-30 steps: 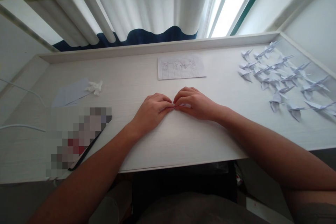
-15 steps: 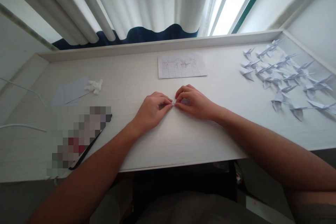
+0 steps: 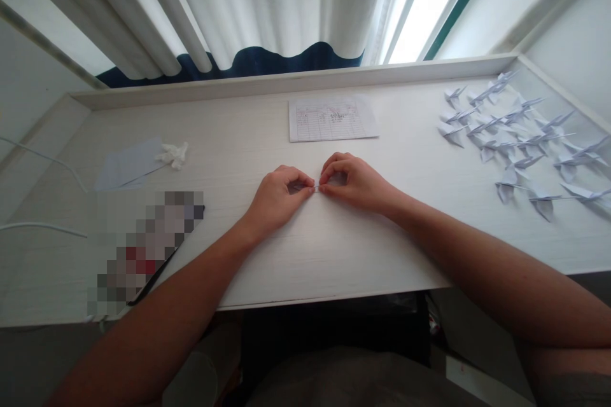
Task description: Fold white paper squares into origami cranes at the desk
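My left hand (image 3: pixel 277 197) and my right hand (image 3: pixel 356 181) meet fingertip to fingertip at the middle of the white desk (image 3: pixel 334 248). Both pinch a small folded piece of white paper (image 3: pixel 316 188), of which only a sliver shows between the fingers. The fingers of each hand are curled and raised off the desk, with the heels of the hands resting on it.
Several folded white paper cranes (image 3: pixel 520 133) lie at the right end of the desk. A printed sheet (image 3: pixel 331 118) lies beyond my hands. At the left are pale paper sheets (image 3: pixel 128 164), a crumpled white scrap (image 3: pixel 174 154), a blurred-out object (image 3: pixel 143 248) and white cables (image 3: pixel 38 226).
My fingers have lifted from lying flat on the paper into an arched pinch on it. Both hands have stayed in the same place on the desk.
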The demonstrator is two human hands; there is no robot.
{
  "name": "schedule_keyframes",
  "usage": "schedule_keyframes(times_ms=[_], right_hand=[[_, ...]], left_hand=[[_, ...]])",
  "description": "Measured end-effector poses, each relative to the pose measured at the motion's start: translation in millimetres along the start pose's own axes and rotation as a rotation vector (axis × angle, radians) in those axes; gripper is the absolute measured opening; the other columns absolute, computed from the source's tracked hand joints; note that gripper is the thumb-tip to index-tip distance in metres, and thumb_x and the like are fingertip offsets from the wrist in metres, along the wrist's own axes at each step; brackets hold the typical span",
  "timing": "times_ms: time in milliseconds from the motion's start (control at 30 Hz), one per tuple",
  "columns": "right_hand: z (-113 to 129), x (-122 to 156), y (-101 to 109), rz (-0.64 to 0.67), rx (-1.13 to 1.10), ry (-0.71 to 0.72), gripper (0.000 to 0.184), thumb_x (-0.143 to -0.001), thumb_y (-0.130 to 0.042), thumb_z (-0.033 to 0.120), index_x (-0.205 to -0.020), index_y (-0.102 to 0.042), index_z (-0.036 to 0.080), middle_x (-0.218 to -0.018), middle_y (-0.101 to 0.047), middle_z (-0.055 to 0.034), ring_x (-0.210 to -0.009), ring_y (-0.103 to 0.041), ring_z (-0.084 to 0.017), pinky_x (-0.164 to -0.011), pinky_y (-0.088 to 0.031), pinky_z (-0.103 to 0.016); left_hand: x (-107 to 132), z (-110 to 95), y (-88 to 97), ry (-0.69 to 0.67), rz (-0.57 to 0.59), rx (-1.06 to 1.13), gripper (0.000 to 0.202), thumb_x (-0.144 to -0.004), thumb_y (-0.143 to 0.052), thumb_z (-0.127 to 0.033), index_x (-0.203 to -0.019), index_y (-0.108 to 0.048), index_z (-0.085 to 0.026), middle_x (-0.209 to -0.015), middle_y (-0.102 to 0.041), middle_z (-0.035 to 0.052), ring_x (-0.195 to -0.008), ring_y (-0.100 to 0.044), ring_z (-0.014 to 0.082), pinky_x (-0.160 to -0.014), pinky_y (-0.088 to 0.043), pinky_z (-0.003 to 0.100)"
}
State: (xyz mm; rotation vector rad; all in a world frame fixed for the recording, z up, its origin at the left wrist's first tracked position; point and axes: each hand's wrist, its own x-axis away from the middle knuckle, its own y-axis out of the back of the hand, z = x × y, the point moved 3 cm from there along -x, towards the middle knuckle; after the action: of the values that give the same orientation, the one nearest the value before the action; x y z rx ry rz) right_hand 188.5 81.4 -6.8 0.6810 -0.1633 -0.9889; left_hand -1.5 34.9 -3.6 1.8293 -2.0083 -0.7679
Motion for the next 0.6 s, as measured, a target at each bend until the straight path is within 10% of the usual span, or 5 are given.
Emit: schedule_keyframes(times_ms=[600], right_hand=[[1.3, 4.3, 6.7, 0.062, -0.021, 0.061, 0.007, -0.085, -0.072, 0.016, -0.082, -0.077, 0.021, -0.110, -0.075, -0.0083, -0.107, -0.069, -0.026, -0.101, -0.051, -0.046]], left_hand=[[-1.4, 4.4, 5.0, -0.009, 0.065, -0.009, 0.013, -0.092, -0.071, -0.027, -0.100, -0.082, -0.023, -0.105, -0.079, 0.0058, -0.101, -0.072, 0.0240, -0.096, -0.057, 0.041]])
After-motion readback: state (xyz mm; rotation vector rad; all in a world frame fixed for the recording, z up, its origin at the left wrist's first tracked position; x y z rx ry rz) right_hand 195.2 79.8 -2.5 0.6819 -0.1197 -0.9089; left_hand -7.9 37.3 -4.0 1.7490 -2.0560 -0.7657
